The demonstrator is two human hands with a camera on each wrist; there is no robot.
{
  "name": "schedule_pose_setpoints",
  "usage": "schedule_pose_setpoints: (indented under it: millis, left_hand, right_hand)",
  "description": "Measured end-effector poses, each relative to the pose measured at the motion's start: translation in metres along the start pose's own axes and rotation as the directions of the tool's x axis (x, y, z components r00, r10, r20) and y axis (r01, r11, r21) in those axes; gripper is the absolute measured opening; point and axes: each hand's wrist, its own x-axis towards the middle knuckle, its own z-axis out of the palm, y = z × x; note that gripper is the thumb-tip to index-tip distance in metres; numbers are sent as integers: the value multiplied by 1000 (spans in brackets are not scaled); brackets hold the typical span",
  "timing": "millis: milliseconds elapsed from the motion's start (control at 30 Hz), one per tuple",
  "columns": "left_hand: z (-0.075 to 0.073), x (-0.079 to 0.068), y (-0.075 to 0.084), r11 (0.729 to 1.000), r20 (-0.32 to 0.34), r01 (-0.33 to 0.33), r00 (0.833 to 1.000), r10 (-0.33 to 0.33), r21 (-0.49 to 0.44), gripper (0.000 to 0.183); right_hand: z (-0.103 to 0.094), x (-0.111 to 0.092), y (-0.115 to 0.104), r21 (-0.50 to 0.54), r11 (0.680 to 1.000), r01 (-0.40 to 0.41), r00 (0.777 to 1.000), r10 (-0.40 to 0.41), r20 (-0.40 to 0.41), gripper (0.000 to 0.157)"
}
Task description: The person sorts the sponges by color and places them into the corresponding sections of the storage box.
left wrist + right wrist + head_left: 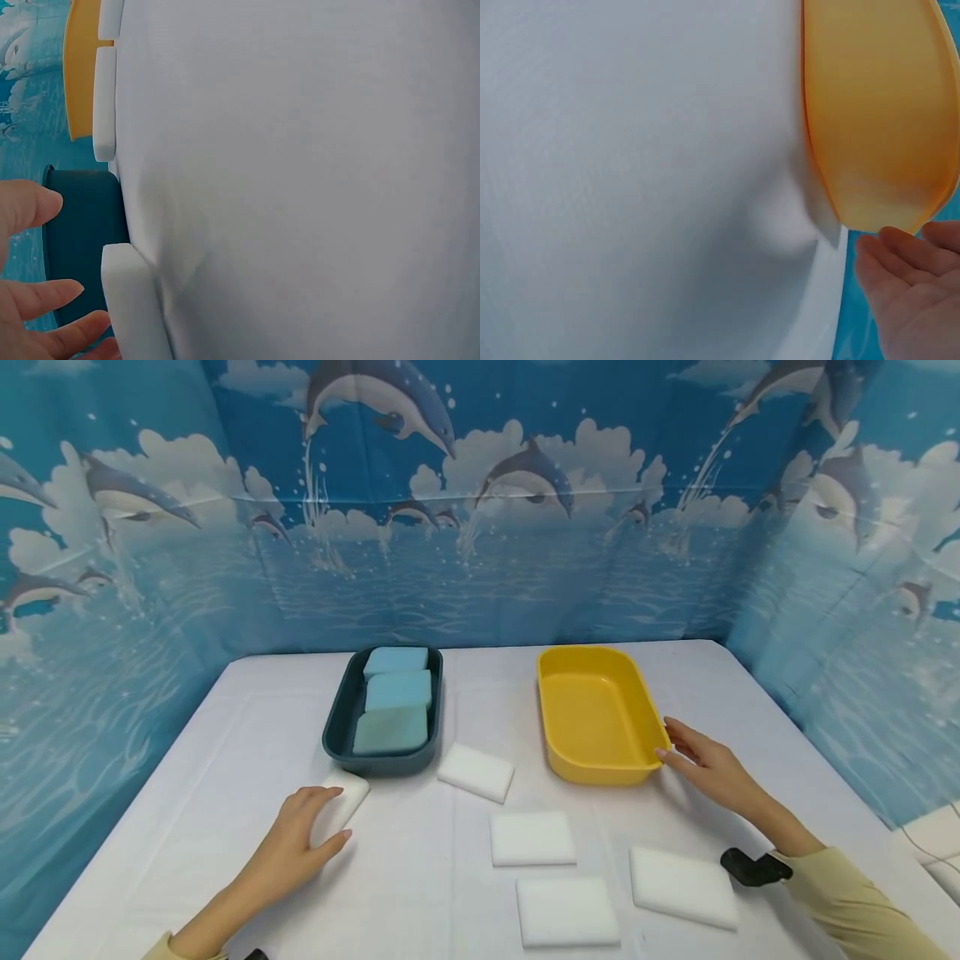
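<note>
My left hand [288, 839] is over a white sponge block [348, 797], fingertips at its upper edge and thumb spread apart from it. In the left wrist view that white block [133, 300] stands beside the loosely extended fingers. Just beyond lies a dark teal tub [390, 767], holding a row of light blue sponge blocks [399, 691]. At the near right corner of a yellow tub [600, 774], my right hand [708, 772] has its fingers and thumb right at the rim, relaxed. The right wrist view has these fingertips [896, 238] close beside the tub's end wall.
More white sponge blocks lie on the table: one [476, 772] between the tubs, others [532, 839] nearer the front, and one [684, 887] by the right sleeve. A dolphin-print curtain [480, 568] encloses the white-covered table [247, 718] at the back and sides.
</note>
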Motion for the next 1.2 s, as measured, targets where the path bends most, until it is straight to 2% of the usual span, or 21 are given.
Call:
schedule_pose_setpoints:
  millis: [133,233,567,900,1033,1200]
  left_hand:
    - [-1,0,-3,1000,-14,16,1000,-16,-3,51]
    - [-2,0,-6,1000,-21,25,999,-25,-5,51]
    - [-1,0,-14,999,-13,23,1000,-23,32,51]
    - [-4,5,-17,999,0,24,1000,-24,38,53]
    - [-5,6,-18,998,13,50,999,-51,45,56]
    - [-6,3,-18,994,66,101,992,-105,48,60]
  right_hand:
    - [1,3,-1,50,996,-76,994,72,88,69]
    - [1,4,-2,69,992,-109,988,101,115,71]
    - [4,6,-4,116,985,-125,985,110,131,75]
    - [4,9,-5,118,988,-97,991,84,106,73]
    - [4,10,-5,115,989,-98,991,87,104,74]
    - [8,6,-5,118,988,-96,991,83,108,74]
